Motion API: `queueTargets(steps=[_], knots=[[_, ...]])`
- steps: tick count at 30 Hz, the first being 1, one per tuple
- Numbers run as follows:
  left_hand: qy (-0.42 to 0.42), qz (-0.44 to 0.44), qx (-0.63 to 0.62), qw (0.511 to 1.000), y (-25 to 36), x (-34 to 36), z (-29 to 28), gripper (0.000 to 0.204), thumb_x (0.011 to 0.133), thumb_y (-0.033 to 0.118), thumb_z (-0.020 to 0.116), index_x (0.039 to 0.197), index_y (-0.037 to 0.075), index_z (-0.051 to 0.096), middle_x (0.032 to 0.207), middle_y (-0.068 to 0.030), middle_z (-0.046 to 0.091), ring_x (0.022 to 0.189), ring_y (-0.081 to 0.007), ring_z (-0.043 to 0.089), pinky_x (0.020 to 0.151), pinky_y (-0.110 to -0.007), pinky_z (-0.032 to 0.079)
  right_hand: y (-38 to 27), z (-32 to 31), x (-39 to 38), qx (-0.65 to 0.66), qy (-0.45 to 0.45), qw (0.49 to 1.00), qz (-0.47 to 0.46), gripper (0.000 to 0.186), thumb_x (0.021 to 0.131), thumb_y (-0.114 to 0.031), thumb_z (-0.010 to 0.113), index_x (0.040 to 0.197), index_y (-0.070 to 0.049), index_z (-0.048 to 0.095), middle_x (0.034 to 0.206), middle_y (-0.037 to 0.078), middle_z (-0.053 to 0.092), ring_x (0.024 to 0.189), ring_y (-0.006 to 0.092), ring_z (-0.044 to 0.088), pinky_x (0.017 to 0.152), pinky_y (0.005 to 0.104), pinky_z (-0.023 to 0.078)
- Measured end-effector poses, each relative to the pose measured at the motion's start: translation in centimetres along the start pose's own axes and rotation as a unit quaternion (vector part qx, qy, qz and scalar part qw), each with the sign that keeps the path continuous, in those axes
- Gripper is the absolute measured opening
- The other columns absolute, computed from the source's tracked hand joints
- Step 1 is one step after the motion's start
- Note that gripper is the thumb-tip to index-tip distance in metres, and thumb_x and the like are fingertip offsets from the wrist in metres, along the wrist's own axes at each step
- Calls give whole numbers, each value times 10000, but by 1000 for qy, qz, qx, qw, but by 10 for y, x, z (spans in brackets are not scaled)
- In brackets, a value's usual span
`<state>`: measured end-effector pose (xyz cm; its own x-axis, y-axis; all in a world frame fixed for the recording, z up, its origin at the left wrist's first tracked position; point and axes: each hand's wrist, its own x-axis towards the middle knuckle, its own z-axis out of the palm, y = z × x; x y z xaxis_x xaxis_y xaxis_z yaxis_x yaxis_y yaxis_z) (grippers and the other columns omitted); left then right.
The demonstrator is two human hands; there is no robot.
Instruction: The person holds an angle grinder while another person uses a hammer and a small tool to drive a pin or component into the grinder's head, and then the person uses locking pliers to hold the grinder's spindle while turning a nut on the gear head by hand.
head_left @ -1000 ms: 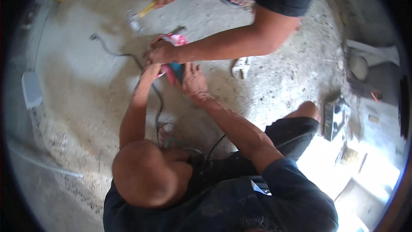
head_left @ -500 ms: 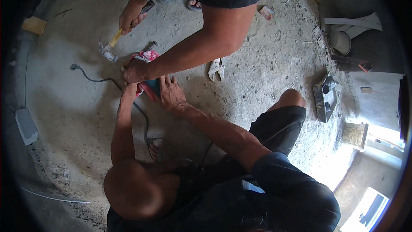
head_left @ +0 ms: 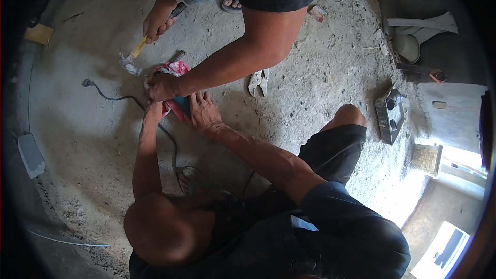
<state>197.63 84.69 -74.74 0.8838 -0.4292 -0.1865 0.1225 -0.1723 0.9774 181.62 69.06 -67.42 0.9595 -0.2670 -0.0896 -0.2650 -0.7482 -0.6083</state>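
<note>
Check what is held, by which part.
The standing person's hand holds a hammer by the handle end. The crouching person's right hand lies flat on a teal power tool; the left hand: grip unclear.

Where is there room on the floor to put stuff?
Bare floor left of the black cord, and between the pliers and the dark tray. Crowded around the pink cloth by the hammer.
</note>
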Motion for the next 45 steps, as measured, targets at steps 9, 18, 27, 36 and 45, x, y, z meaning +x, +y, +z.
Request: queueTargets(steps=[9, 18, 27, 36, 45], knots=[[-16, -29, 32, 999, -26, 10, -12, 784, 921, 483, 642, 1497, 69, 310, 1425, -133, 475, 1265, -228, 486, 1052, -359, 417, 2, 6, 2, -29, 7, 1000, -3, 897, 802, -345, 763, 1455, 30, 276, 1420, 241, 410, 1205, 450, 482, 1001, 495, 475], [-44, -32, 67, 996, -55, 23, -30, 590, 961, 377, 597, 1422, 40, 450, 1385, -110, 520, 1215, -220, 514, 1033, -350, 425, 1, 3, 2, -27, -6, 1000, 6, 869, 831, -340, 737, 1467, 26, 272, 1407, 242, 435, 1207, 442, 486, 1004, 481, 473], [-62, -44, -30, 997, -84, 41, -45, 483, 986, 332, 577, 1332, -4, 556, 1321, -105, 570, 1164, -193, 540, 990, -339, 447, -2, 2, -3, -20, 49, 999, 3, 787, 768, -140, 710, 1436, 9, 320, 1251, 208, 522, 1147, 384, 519, 984, 450, 480], [-58, -8, 36, 998, -91, 41, -51, 511, 991, 400, 558, 1318, 8, 569, 1280, -86, 597, 1117, -184, 581, 949, -333, 469, -1, 3, -1, -41, 30, 999, 3, 683, 836, -105, 597, 1437, 38, 308, 1272, 217, 511, 1143, 384, 517, 994, 447, 467], [-80, -131, -81, 985, -85, 40, -46, 596, 970, 457, 591, 1413, 73, 485, 1343, -33, 560, 1190, -153, 542, 995, -329, 451, 0, 4, -2, -29, 49, 998, -9, 797, 771, -136, 682, 1443, 45, 294, 1280, 213, 507, 1162, 384, 506, 979, 454, 482]])
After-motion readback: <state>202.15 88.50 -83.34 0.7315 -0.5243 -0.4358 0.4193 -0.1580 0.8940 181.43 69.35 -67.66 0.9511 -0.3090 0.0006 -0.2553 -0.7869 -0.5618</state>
